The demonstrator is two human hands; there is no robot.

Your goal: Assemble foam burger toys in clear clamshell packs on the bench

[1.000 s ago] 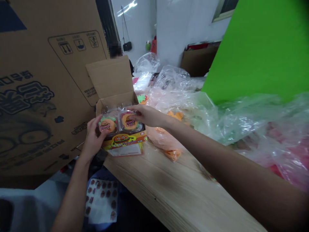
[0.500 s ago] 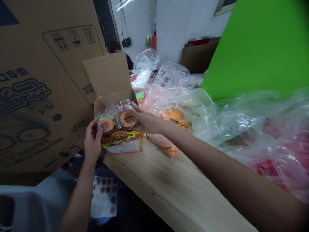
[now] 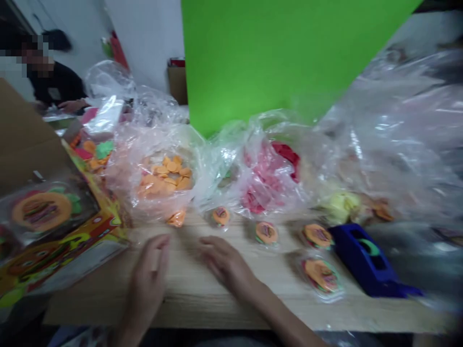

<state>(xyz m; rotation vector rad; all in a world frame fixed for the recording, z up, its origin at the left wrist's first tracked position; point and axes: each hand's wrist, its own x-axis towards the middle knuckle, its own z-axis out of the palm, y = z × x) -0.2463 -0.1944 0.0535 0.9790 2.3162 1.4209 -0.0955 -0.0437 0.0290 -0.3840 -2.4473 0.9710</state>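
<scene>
My left hand [image 3: 149, 272] is over the wooden table, blurred, with its thumb apart from its fingers and nothing seen in it. Across a short gap, my right hand [image 3: 229, 265] points its loosely bent fingers to the left and also appears to hold nothing. To the left stands an open printed carton [image 3: 67, 270]. Inside it lies a clear pack with a burger-shaped piece [image 3: 41, 210]. Right of my right hand are several burger packs, among them one near the middle [image 3: 266, 233] and one closer to the front [image 3: 321, 275].
Plastic bags of orange pieces [image 3: 171, 173] and red pieces [image 3: 271, 176] line the table's back. A blue tape dispenser [image 3: 372, 265] sits at the right. Behind the bags rises a green panel [image 3: 267, 62]. A person in dark clothing [image 3: 60, 84] is at the far left.
Both hands have left the carton and moved right over the table. The view has swung right, bringing the loose burger packs and tape dispenser into sight.
</scene>
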